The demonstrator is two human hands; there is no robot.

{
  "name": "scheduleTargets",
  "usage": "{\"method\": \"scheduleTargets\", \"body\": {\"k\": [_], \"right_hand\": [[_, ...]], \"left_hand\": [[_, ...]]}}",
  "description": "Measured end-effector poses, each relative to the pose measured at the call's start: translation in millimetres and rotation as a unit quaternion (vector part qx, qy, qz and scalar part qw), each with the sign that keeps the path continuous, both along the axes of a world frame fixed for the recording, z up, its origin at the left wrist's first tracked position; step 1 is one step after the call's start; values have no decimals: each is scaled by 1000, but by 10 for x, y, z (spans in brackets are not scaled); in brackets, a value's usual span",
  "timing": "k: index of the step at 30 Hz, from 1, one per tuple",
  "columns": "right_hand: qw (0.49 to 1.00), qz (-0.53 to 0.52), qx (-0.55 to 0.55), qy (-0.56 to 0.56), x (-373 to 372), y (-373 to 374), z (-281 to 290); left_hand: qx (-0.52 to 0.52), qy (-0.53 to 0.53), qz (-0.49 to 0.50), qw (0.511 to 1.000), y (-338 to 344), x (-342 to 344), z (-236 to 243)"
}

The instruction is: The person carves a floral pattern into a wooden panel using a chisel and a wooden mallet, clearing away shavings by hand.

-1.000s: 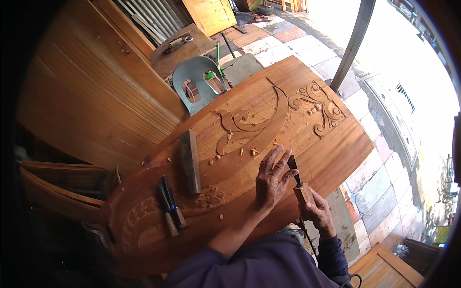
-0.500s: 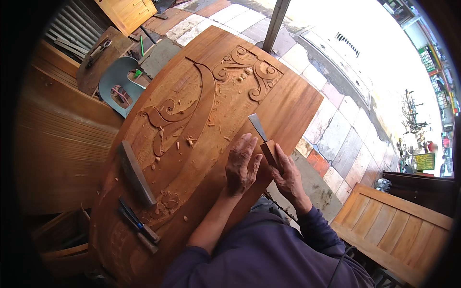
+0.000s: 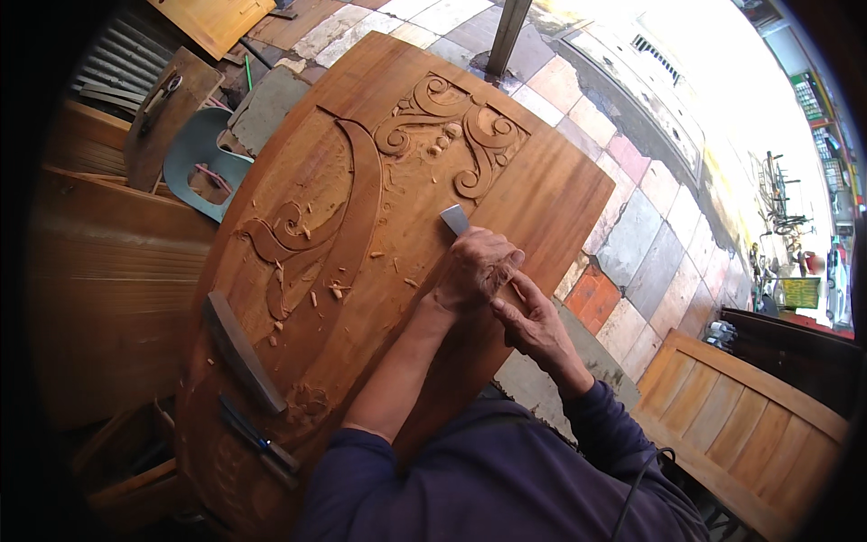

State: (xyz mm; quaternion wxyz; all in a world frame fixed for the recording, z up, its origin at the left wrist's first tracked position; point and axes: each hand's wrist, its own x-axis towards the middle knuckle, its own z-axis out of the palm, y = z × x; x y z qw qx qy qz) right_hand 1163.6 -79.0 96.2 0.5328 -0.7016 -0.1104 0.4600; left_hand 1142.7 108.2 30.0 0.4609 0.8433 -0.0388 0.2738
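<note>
Head view: the left hand (image 3: 485,264) is curled over a flat steel-bladed chisel (image 3: 455,219), the blade jutting just beyond its knuckles toward the upper left. The right hand (image 3: 542,330), just behind it to the lower right, is closed around the tool's rear end. Beneath the left hand lies a reddish-brown carved wooden panel (image 3: 564,194); raised scroll relief (image 3: 492,149) stands beyond that hand, and pale curled wood shavings (image 3: 411,283) lie to its left. Whether the edge touches the wood is hard to tell. To work well, the left hand should steer close to the blade while the right gives a measured push, taking thin passes with the grain and stopping short of the scrolls. Loose shavings are best brushed aside so the edge can be seen.
</note>
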Motion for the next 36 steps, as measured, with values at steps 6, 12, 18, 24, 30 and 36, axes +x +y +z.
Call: {"method": "scheduleTargets", "body": {"k": [6,12,18,24,30,36], "right_hand": [[994,-8,-39,-99,72,240,176],[992,9,-61,-107,179,332,401],[985,-10,-39,-166,146,339,243],[913,-5,-7,-408,116,154,367],[948,-145,105,-264,319,349,113],[919,-145,93,-355,16,2,142]], "left_hand": [[-63,41,-18,997,138,67,-10],[-159,-11,21,987,66,130,29],[-143,-14,31,989,64,173,-31],[-173,-4,42,984,61,142,-34],[-159,-26,60,985,83,298,-15],[-161,10,63,985,74,177,-29]]}}
